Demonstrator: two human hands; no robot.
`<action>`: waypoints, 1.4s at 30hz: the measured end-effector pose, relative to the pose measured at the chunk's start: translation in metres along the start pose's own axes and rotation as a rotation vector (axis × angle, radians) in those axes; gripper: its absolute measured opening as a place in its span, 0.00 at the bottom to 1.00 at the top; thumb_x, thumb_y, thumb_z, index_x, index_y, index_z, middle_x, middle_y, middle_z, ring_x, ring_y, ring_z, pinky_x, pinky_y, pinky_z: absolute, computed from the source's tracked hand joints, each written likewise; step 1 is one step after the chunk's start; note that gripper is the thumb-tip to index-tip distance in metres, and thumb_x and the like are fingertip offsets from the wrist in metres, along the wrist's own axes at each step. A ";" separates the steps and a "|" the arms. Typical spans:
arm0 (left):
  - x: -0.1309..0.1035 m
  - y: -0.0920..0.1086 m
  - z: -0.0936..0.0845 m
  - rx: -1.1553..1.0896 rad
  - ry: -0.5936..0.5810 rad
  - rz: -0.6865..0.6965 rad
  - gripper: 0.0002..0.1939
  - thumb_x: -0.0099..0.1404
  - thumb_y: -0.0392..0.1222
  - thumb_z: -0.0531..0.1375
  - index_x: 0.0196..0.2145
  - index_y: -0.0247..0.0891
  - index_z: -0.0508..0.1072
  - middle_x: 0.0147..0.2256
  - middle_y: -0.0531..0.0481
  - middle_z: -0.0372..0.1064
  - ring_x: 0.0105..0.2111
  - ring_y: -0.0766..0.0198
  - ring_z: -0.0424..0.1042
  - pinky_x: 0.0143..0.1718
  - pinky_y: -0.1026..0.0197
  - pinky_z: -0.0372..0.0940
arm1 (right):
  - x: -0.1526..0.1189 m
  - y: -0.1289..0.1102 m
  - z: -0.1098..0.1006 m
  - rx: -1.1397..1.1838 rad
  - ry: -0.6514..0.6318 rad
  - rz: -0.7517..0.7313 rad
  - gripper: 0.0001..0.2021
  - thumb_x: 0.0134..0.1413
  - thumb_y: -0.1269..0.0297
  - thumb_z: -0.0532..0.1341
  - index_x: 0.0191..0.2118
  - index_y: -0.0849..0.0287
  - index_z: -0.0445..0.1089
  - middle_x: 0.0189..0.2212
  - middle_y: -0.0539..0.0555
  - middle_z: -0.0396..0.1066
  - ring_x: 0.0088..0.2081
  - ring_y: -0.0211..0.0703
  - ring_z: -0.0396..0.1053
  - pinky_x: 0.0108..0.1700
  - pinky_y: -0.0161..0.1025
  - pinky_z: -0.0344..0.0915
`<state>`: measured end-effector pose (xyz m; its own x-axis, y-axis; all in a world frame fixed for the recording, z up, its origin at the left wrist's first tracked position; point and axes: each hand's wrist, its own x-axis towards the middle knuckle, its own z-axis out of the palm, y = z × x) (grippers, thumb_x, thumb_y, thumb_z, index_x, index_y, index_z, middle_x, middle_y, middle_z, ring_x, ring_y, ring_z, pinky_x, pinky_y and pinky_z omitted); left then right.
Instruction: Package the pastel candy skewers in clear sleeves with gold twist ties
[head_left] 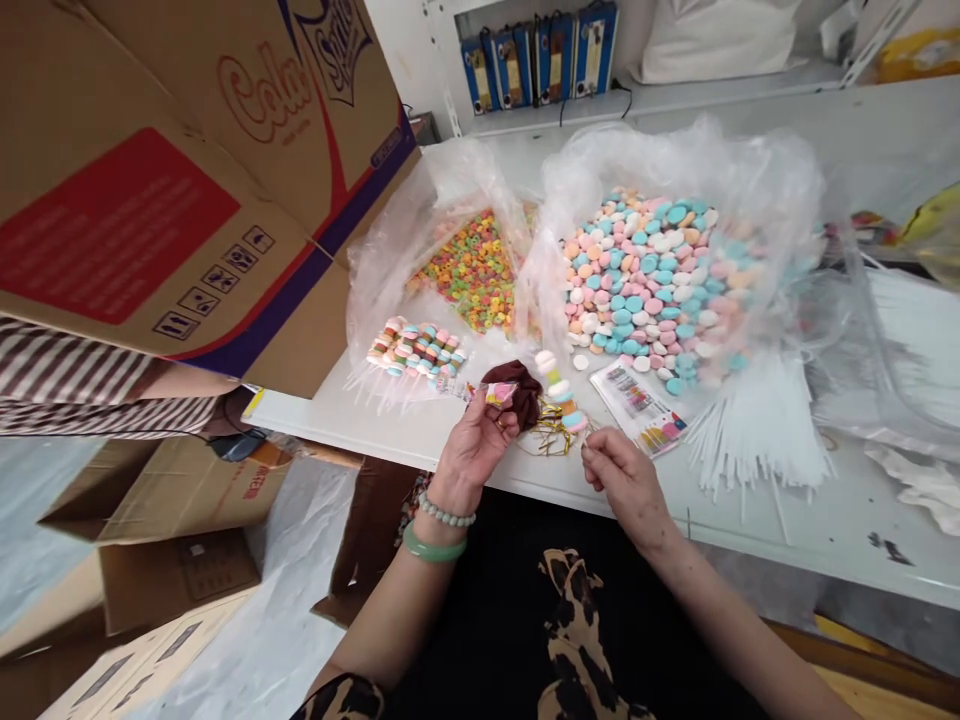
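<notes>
My left hand (476, 440) is closed, pinching a small clear printed wrapper (501, 393) with pink on it. Whether anything is inside the wrapper is hard to make out. Fingers together, my right hand (626, 485) hovers at the table's front edge; something thin, perhaps a gold twist tie, shows at its fingertips. Between the hands lie gold twist ties (553, 440) and a row of pastel candies (559, 390). A dark brown cloth (521, 380) sits behind my left fingers. Beside my right hand is a stack of printed clear bags (637, 408).
Candy skewers (416, 350) lie at the left. Behind stand open plastic bags of colourful rings (480, 270) and pastel candies (645, 290). White sticks (757, 430) fan out at right. A large cardboard box (187, 170) overhangs the left; a striped sleeve (75, 370) shows below it.
</notes>
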<state>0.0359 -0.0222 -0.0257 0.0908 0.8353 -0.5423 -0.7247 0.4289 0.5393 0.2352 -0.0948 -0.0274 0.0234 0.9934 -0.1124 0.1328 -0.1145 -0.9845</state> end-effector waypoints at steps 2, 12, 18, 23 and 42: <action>0.001 0.004 -0.001 -0.061 0.004 -0.025 0.10 0.66 0.45 0.60 0.36 0.34 0.73 0.28 0.48 0.74 0.25 0.65 0.71 0.29 0.62 0.68 | -0.007 0.004 0.005 -0.049 -0.028 -0.019 0.10 0.59 0.60 0.55 0.28 0.55 0.60 0.20 0.45 0.62 0.24 0.37 0.59 0.29 0.35 0.58; -0.004 0.008 0.004 -0.204 -0.010 0.021 0.17 0.72 0.42 0.51 0.25 0.35 0.65 0.18 0.56 0.58 0.18 0.71 0.58 0.22 0.68 0.59 | -0.016 0.003 0.020 -0.274 -0.107 -0.127 0.08 0.59 0.61 0.53 0.29 0.54 0.61 0.19 0.45 0.63 0.22 0.37 0.61 0.29 0.35 0.58; -0.005 0.009 0.006 -0.182 0.090 0.109 0.15 0.71 0.38 0.52 0.26 0.34 0.67 0.19 0.56 0.59 0.18 0.74 0.58 0.21 0.70 0.57 | -0.018 0.003 0.022 -0.271 -0.135 -0.124 0.09 0.59 0.61 0.53 0.28 0.54 0.61 0.19 0.45 0.60 0.22 0.37 0.59 0.29 0.35 0.57; 0.000 0.010 -0.002 -0.118 0.097 0.208 0.09 0.66 0.42 0.60 0.31 0.34 0.71 0.26 0.51 0.70 0.24 0.70 0.69 0.29 0.65 0.65 | -0.017 0.006 0.023 -0.159 -0.153 -0.031 0.08 0.58 0.61 0.56 0.29 0.55 0.61 0.19 0.45 0.60 0.23 0.37 0.58 0.29 0.36 0.56; -0.011 -0.026 0.001 0.254 -0.057 0.434 0.09 0.60 0.47 0.65 0.30 0.38 0.75 0.32 0.49 0.72 0.30 0.65 0.69 0.33 0.62 0.65 | 0.030 -0.027 0.049 0.671 -0.078 0.083 0.05 0.49 0.62 0.65 0.31 0.57 0.71 0.24 0.48 0.66 0.24 0.33 0.57 0.23 0.31 0.51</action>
<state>0.0541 -0.0420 -0.0337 -0.1395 0.9696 -0.2010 -0.5156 0.1022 0.8507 0.1836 -0.0614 -0.0110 -0.0679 0.9821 -0.1757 -0.5101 -0.1855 -0.8399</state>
